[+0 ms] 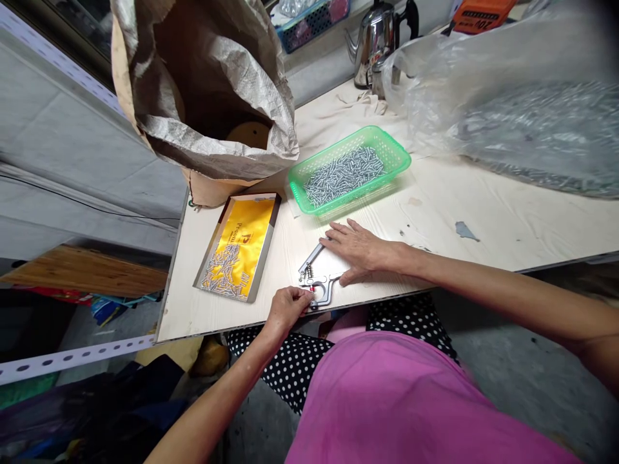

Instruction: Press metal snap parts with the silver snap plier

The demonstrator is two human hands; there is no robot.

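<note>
A grey metal hand tool (pixel 318 281) with a long lever and a small coil spring lies near the table's front edge. My right hand (pixel 360 251) rests over its right side, fingers stretched out and apart, the fingertips by the lever's end and the thumb at the lower handle. At the tool's left end, my left hand (pixel 290 306) is closed in a pinch beside a small red part; whatever sits between the fingertips is hidden. Left of the tool, a shallow box (pixel 264 258) with a yellow lining holds small silver metal pieces (pixel 222 270).
Behind my hands stands a green plastic basket (pixel 396 164) full of small silver metal pieces. A large woven sack (pixel 203 154) rises at the back left. A clear plastic bag (pixel 532 129) of similar pieces lies at right, near a metal kettle (pixel 374 45).
</note>
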